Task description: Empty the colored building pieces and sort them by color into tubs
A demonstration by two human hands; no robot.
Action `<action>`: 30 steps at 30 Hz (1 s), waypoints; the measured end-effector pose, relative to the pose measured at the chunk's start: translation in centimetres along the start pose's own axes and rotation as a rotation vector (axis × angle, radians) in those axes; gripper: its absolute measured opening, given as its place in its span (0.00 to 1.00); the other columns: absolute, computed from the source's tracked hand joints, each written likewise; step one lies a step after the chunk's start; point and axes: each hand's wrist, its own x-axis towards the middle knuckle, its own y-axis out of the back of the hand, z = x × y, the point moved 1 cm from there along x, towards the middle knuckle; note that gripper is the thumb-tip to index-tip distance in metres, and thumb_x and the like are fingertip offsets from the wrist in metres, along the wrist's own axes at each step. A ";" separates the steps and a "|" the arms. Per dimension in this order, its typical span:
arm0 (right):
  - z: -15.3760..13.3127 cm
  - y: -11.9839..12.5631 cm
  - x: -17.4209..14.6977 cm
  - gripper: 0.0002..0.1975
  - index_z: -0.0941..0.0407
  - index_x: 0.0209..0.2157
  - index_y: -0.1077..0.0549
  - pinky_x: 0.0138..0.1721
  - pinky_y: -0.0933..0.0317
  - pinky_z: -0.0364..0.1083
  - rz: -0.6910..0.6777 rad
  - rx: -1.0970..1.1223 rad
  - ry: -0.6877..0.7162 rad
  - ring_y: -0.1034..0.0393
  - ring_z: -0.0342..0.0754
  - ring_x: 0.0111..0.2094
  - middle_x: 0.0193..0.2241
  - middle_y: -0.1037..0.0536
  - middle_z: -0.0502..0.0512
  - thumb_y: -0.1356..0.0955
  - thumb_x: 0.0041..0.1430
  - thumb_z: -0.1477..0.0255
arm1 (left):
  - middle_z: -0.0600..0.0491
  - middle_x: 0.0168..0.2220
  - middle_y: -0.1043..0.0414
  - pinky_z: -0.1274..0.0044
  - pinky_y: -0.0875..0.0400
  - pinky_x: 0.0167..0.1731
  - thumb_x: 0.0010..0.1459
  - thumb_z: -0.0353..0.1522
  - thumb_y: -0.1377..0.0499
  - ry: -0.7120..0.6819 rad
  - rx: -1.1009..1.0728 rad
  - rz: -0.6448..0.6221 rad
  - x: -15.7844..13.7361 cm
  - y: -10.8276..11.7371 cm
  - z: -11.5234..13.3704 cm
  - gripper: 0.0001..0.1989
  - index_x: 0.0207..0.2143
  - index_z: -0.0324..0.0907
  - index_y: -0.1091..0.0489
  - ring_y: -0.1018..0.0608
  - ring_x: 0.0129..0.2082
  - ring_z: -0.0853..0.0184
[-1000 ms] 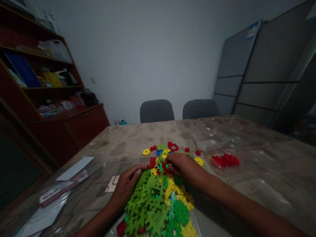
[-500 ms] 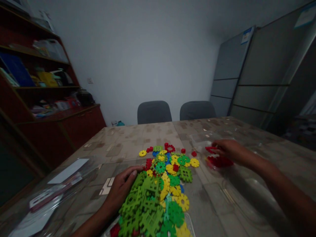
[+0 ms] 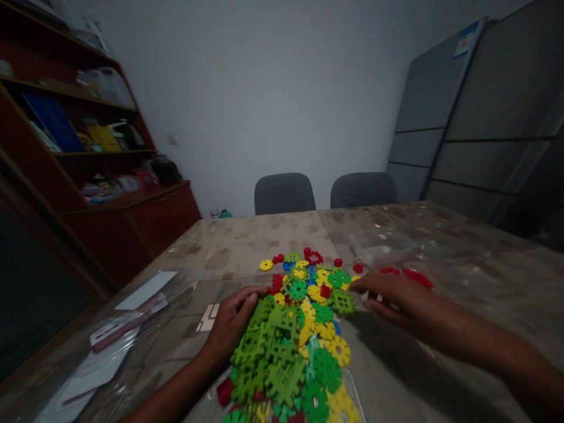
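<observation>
A heap of plastic linking toy pieces covers the middle of the table. It has light-green square lattice pieces [image 3: 268, 346], yellow notched discs [image 3: 338, 351], darker green discs [image 3: 326, 367] and small red pieces. My left hand [image 3: 233, 320] lies along the heap's left side, fingers stretched out, fingertips by a red piece [image 3: 277, 284]. Over the heap's right edge reaches my right hand [image 3: 388, 294], thumb apart from the fingers, nothing visible in it. Its fingertips are close to a green square piece [image 3: 342, 301]. Behind this hand, more red pieces [image 3: 418, 278] show partly.
Clear plastic packaging [image 3: 381, 247] lies at the back right. On the left are plastic sleeves with white cards [image 3: 147, 289]. Part of a clear tray's rim [image 3: 353, 393] shows under the front of the heap. Two grey chairs [image 3: 285, 194] stand behind the table [image 3: 247, 235].
My right hand has moved left from the red pieces to the heap's right edge. The red piece it held is no longer visible in it. My left hand stays beside the heap.
</observation>
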 end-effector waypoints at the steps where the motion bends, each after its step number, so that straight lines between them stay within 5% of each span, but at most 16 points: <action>1: -1.1 -1.1 0.2 0.13 0.53 0.46 0.27 0.43 0.35 0.48 -0.034 0.032 0.029 0.28 0.51 0.43 0.45 0.22 0.58 0.37 0.62 0.75 | 0.50 0.44 0.19 0.67 0.30 0.50 0.63 0.40 0.47 -0.008 0.000 0.005 0.0 0.0 0.1 0.16 0.42 0.44 0.23 0.21 0.46 0.57; 9: -4.6 -6.4 0.7 0.08 0.52 0.40 0.29 0.41 0.35 0.49 -0.236 0.098 -0.012 0.29 0.50 0.40 0.42 0.25 0.55 0.35 0.60 0.76 | 0.49 0.48 0.21 0.67 0.30 0.50 0.64 0.38 0.48 -0.011 0.007 0.004 -0.1 0.4 0.3 0.16 0.45 0.44 0.24 0.21 0.47 0.57; 15: -4.3 -9.0 -0.2 0.26 0.53 0.50 0.31 0.46 0.37 0.57 -0.268 -0.010 -0.018 0.34 0.60 0.49 0.52 0.30 0.62 0.26 0.48 0.74 | 0.51 0.58 0.29 0.64 0.36 0.57 0.61 0.39 0.44 -0.084 0.016 -0.204 -0.9 1.3 3.4 0.20 0.56 0.51 0.30 0.27 0.55 0.55; 19: -4.3 -9.1 0.0 0.17 0.53 0.48 0.30 0.45 0.37 0.53 -0.223 0.006 0.015 0.31 0.56 0.45 0.46 0.26 0.59 0.31 0.55 0.75 | 0.51 0.66 0.41 0.60 0.46 0.63 0.55 0.42 0.36 -0.249 0.191 -0.490 -1.8 1.9 5.9 0.34 0.63 0.54 0.41 0.39 0.65 0.52; 23: -4.6 -8.3 0.5 0.06 0.55 0.38 0.28 0.37 0.37 0.48 -0.223 0.004 -0.013 0.29 0.51 0.36 0.37 0.23 0.57 0.37 0.61 0.74 | 0.51 0.70 0.53 0.55 0.49 0.63 0.51 0.46 0.34 -0.273 0.374 -0.727 -3.0 2.4 7.3 0.42 0.65 0.57 0.48 0.48 0.68 0.51; 30: -4.7 -8.3 1.1 0.11 0.53 0.35 0.25 0.33 0.40 0.42 -0.135 0.172 0.060 0.28 0.46 0.33 0.34 0.20 0.51 0.35 0.56 0.82 | 0.52 0.70 0.51 0.50 0.49 0.62 0.55 0.40 0.35 -0.336 0.489 -0.783 -3.8 2.1 8.8 0.37 0.64 0.59 0.46 0.48 0.68 0.51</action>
